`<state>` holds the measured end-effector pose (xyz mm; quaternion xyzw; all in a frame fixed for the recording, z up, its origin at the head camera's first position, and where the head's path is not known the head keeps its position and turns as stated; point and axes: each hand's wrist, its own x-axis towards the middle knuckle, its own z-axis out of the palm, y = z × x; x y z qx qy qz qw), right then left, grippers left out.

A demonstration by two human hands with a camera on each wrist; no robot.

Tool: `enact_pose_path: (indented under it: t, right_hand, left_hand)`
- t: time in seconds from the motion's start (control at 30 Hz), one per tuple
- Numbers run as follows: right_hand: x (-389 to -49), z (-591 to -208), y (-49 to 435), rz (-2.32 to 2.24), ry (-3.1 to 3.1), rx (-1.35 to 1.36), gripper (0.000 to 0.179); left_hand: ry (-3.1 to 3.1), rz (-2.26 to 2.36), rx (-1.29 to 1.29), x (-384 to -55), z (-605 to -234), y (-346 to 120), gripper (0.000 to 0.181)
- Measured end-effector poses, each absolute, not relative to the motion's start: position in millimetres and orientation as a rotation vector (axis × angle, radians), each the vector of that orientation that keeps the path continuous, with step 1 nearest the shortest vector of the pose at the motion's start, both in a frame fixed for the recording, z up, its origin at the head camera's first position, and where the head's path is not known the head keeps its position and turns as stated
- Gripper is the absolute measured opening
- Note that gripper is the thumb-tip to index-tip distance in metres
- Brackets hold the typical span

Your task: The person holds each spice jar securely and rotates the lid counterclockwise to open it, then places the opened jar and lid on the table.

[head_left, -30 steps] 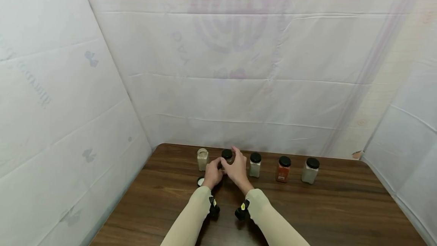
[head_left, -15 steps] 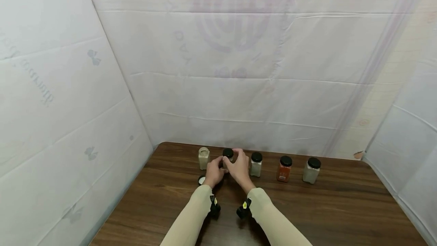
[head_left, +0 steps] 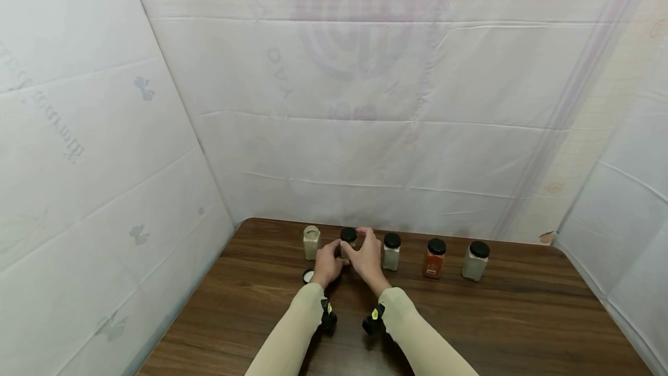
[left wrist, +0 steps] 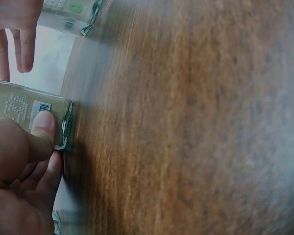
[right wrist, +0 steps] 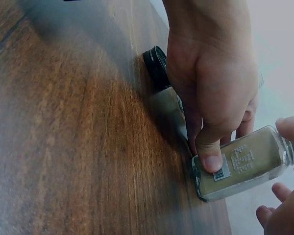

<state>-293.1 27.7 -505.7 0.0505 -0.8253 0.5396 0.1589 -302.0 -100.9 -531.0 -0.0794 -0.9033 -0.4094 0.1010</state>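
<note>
Both hands are at a square glass spice jar (right wrist: 252, 161) with tan powder inside, upright on the table. My left hand (head_left: 327, 263) grips the jar low on its body, thumb pressed beside the barcode label. Around its black lid (head_left: 348, 234), my right hand (head_left: 366, 257) curls thumb and index finger; its other fingers hang apart from the glass in the left wrist view. Left of the hands stands a lidless spice jar (head_left: 311, 243) of pale powder. A loose black lid (head_left: 308, 275) lies in front of that jar, white inside facing up.
To the right stand a capped jar of pale contents (head_left: 391, 252), a capped jar of red-orange spice (head_left: 434, 259) and another capped pale jar (head_left: 475, 261). Behind the brown wooden table (head_left: 501, 318) hangs white sheeting (head_left: 334, 149).
The right hand's fingers have shifted slightly around the lid since a second ago. The head view has moved a little. Over the last half second, hands and jars look nearly unchanged.
</note>
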Motion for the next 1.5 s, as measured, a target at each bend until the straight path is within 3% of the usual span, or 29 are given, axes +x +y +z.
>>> enact_pose_path:
  t: [0.13,0.3,0.5,0.67,0.83,1.07,1.23,1.5]
  right_hand:
    - [-293.6,-504.9,26.8,1.537,-2.399,0.144,0.046]
    - [-294.1,-505.3,26.2,1.578,-2.414,0.162,0.055]
    - [-292.2,-506.2,26.1,1.595,-2.381,0.141,0.057]
    - [-292.7,-506.3,26.5,1.557,-2.42,0.114,0.048]
    - [-294.6,-505.4,25.8,1.568,-2.442,0.157,0.057]
    - [-294.7,-507.6,25.2,1.58,-2.397,0.133,0.055]
    - [-293.3,-505.5,25.1,1.57,-2.43,0.119,0.049]
    - [-291.9,-504.5,25.9,1.587,-2.394,0.179,0.057]
  left_hand:
    - [-2.666,-1.219,-0.217,-302.9,-530.7,-101.1,0.052]
    - [-2.652,-1.222,-0.223,-302.9,-530.2,-101.1,0.051]
    - [-2.633,-1.227,-0.253,-301.0,-531.0,-100.6,0.04]
    - [-2.655,-1.254,-0.237,-301.5,-531.3,-100.1,0.047]
    - [-2.644,-1.256,-0.24,-302.9,-530.7,-100.8,0.049]
    - [-2.637,-1.221,-0.267,-302.7,-533.5,-101.6,0.038]
    - [-2.656,-1.228,-0.23,-302.9,-532.5,-100.6,0.047]
    - [-2.65,-1.205,-0.242,-303.5,-532.9,-101.7,0.046]
